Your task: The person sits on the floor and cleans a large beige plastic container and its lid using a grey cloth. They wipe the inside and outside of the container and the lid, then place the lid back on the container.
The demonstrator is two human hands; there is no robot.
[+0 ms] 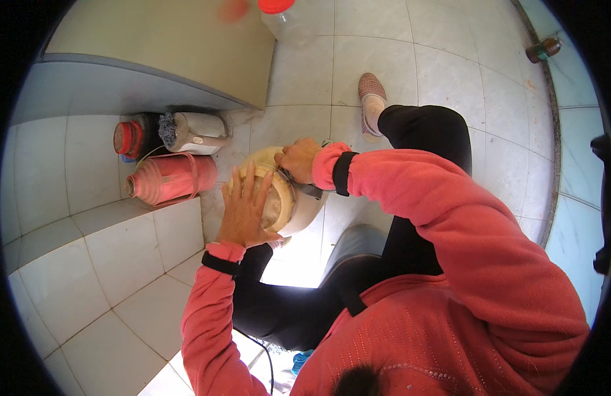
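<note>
A round cream-coloured container [304, 216] with a thick pale-yellow rim [286, 200] stands on the floor between my legs. My left hand [245, 210] lies spread across the left side of that rim, fingers apart and pointing away from me. On the far right edge, my right hand [299, 160] is closed, its knuckles up. Whatever its fingers grip is hidden beneath them. A dark band or fitting [309, 191] shows on the container's side just below that hand. What the container holds cannot be made out.
On the left, by a tiled ledge [124, 214], lie a pink thermos flask [170, 179], a white flask [198, 132] and a dark jar with a red lid [128, 138]. A cabinet [167, 49] overhangs them. A red-lidded clear jar [277, 8] stands far off; a brown bottle [544, 49] lies far right.
</note>
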